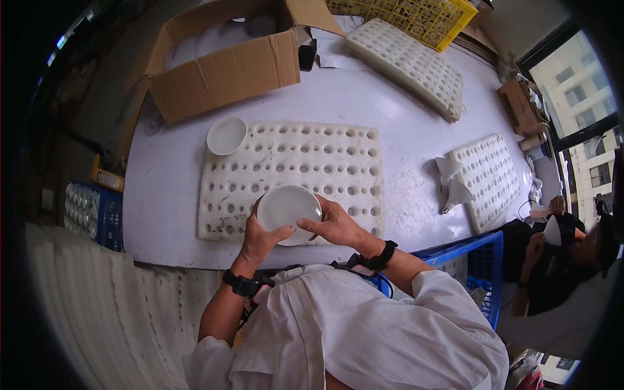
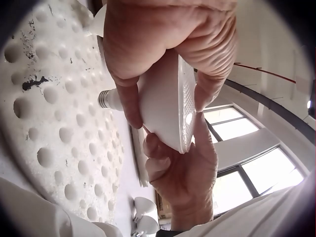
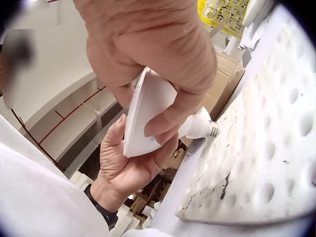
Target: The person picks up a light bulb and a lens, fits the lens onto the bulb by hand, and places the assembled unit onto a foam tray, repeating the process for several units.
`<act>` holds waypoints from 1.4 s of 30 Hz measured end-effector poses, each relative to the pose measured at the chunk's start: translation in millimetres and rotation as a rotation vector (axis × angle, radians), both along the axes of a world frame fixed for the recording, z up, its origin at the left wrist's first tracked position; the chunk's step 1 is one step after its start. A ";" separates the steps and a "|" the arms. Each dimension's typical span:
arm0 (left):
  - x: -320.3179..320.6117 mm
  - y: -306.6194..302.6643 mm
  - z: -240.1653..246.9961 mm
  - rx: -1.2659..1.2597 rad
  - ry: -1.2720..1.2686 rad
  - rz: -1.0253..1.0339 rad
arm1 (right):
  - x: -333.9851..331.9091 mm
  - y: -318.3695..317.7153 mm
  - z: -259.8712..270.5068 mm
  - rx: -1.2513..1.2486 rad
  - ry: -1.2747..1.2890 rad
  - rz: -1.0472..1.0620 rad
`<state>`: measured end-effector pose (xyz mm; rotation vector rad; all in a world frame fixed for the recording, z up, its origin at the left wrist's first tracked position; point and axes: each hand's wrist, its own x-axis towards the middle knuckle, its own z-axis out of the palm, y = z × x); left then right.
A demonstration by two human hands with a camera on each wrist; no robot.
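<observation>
Clearly a two-handed hold. A white cone-shaped lamp (image 1: pixel 289 203) sits between the hands above the near edge of the foam tray (image 1: pixel 292 158), its ribbed lens face (image 2: pixel 187 123) turned up. Left hand (image 1: pixel 260 235) on the left rim, right hand (image 1: pixel 339 224) on the right; both pinch the lamp, thumbs at the near side of the lens, fingers curled about the cone. How hard they press cannot be told.

Screw base (image 2: pixel 104 99) points away from the lens, towards the tray side; looks clear of the foam, though contact is hard to judge.

Notes on handling, as judgement: work the rim from opposite sides with matched thumb pressure, so the lens edge stays level all round. Turn the lamp in small steps and feel for any raised spot. Keep thumbs at the margin; the middle of the lens would likely take prints. The smooth cone probably slips if one hand lets go early, so the other should have a full grip first.

Mind the second lamp (image 1: pixel 227 136) at the tray's far left corner, well apart from the hands, cardboard box (image 1: pixel 227 77) beyond it.
</observation>
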<state>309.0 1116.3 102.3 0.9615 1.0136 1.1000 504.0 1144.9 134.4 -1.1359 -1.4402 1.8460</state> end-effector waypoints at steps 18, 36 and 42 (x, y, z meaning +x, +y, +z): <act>1.1 -3.7 4.4 0.089 0.104 0.023 | -1.1 1.3 -11.6 0.203 0.009 -0.008; 6.4 2.5 10.0 0.138 0.266 0.150 | -7.3 -0.5 -25.2 0.175 0.063 -0.084; 2.9 5.9 6.5 0.065 0.349 0.020 | 0.6 9.7 -16.6 -0.112 -0.011 -0.078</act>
